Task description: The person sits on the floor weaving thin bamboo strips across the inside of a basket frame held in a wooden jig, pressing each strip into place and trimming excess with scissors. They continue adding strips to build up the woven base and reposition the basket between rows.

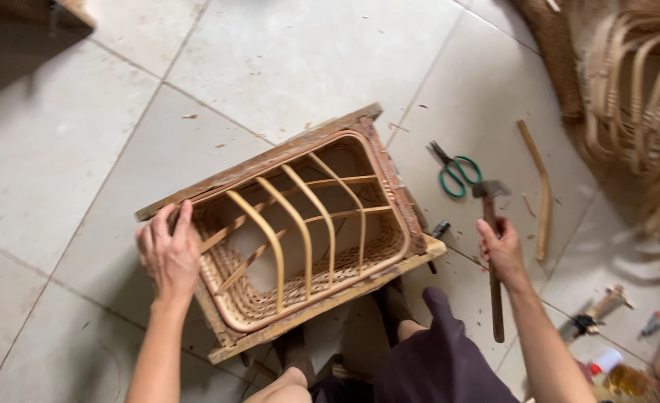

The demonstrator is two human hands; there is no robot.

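My left hand (170,250) lies flat, fingers spread, on the left rim of the rattan basket (300,231), which sits tilted inside a wooden frame (270,160) on the tiled floor (84,149), in front of my knees. Right of it, my right hand (503,250) is closed around the handle of a hammer (492,246), head up. Green-handled scissors (454,173) lie just beyond the hammerhead, a bent cane strip (542,190) beside them.
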